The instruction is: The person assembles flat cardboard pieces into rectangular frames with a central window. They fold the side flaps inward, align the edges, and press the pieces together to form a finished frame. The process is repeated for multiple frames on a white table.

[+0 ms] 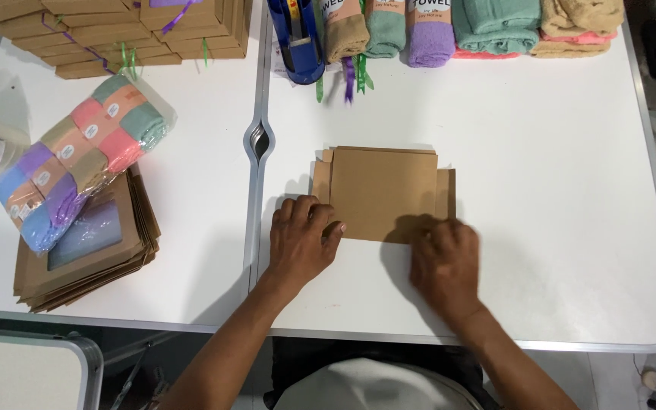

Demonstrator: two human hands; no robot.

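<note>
On the far left of the white counter [540, 250] lay one clear bag of rolled towels [77, 156], in blue, purple, tan, pink and green. It rested partly on one stack of flat brown window boxes [89, 254]. Behind them, at the back, stood piles of folded brown boxes [115, 30] tied with ribbon; I could not count them.

Next came the left hand [301, 239]. Its fingers [320, 220] were spread flat and pressed down on the near left corner of one flat brown cardboard piece [385, 190]. The cardboard lay in the middle of the counter, just beyond both hands, with its long side running left to right. The right hand [446, 262] pressed on the near right edge, fingers close together and bent down, not gripping. Both hands touched the cardboard, so neither was nearer.

At the back stood one blue holder [298, 38], then three rolled towels [385, 30] with paper bands: tan, green, purple. Right of them lay a heap of folded towels [540, 26], too bunched to count.
</note>
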